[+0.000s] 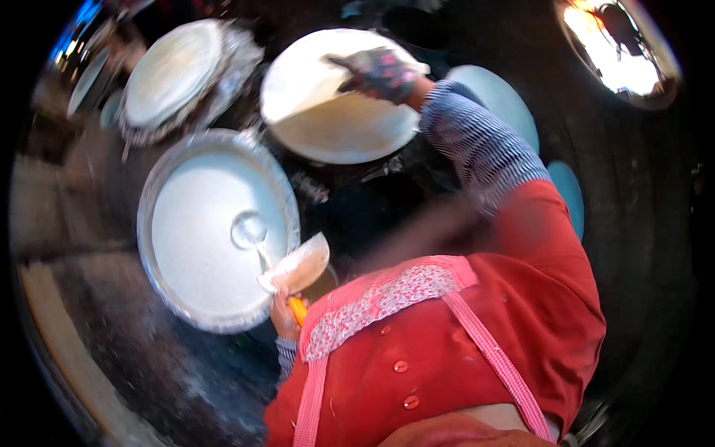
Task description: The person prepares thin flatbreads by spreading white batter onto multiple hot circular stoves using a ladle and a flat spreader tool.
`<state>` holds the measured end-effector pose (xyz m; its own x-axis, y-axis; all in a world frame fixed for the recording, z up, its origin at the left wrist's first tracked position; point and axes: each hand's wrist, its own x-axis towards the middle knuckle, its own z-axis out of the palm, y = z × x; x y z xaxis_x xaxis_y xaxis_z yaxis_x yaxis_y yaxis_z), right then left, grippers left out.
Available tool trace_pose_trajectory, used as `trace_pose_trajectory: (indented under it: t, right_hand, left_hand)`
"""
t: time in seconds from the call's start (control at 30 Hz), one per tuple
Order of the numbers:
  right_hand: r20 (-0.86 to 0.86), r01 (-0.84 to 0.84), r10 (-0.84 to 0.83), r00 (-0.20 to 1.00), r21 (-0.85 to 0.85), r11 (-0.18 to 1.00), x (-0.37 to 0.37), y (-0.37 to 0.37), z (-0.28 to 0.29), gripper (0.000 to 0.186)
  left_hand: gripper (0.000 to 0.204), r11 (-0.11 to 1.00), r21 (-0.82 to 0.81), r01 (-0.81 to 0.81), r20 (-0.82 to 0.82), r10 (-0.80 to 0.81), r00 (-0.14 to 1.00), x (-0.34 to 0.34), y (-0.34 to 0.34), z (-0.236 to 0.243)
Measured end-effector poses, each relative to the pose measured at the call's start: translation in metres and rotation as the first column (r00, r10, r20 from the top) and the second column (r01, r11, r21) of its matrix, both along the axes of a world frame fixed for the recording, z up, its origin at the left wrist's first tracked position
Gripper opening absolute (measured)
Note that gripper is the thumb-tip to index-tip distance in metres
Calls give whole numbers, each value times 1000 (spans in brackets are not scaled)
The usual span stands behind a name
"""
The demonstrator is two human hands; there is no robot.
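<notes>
My left hand (285, 316) is closed around the orange handle of a half-moon spreader (299, 267), its pale blade tilted up over the rim of a wide metal basin (149, 261). White, batter-like liquid (201, 201) fills the basin. A ladle (248, 229) rests in it, its handle running behind the blade; whether my left hand also touches that handle is hidden. In a dark patterned glove, my right hand (380, 73) reaches over a large round pale surface (339, 134), bright on its far part and tan nearer me. Forefinger and thumb look apart, with nothing visible between them.
A round white disc (173, 73) on a ragged-edged base stands far left. Beyond my right forearm lie a pale blue round thing (499, 100) and another bluish one (567, 195). A bright round opening (614, 48) glows far right. A pale ledge (63, 343) curves along the left.
</notes>
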<state>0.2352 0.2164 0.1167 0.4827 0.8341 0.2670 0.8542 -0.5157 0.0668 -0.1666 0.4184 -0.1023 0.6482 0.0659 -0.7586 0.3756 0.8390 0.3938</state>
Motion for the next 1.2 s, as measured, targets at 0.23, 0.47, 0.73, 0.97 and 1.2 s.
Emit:
trace_pose_trajectory:
  t: [0.23, 0.47, 0.73, 0.97, 1.2]
  right_hand:
    - [284, -189, 220, 933, -134, 973, -20, 0, 8, 12]
    - [20, 309, -352, 936, 437, 845, -96, -107, 96, 14]
    - [-553, 619, -279, 785, 723, 308, -304, -384, 113, 25]
    - [182, 846, -981, 64, 512, 150, -556, -622, 98, 17]
    - [-722, -26, -692, 21, 691, -722, -832, -731, 81, 40]
  left_hand:
    - [26, 986, -167, 27, 220, 10, 976, -13, -7, -2]
    - [26, 976, 50, 211, 173, -217, 961, 14, -41, 12]
    - [26, 891, 173, 419, 139, -444, 885, 36, -152, 29]
    - [26, 769, 182, 613, 133, -637, 760, 40, -260, 31]
    - [26, 670, 192, 717, 98, -740, 666, 35, -327, 31]
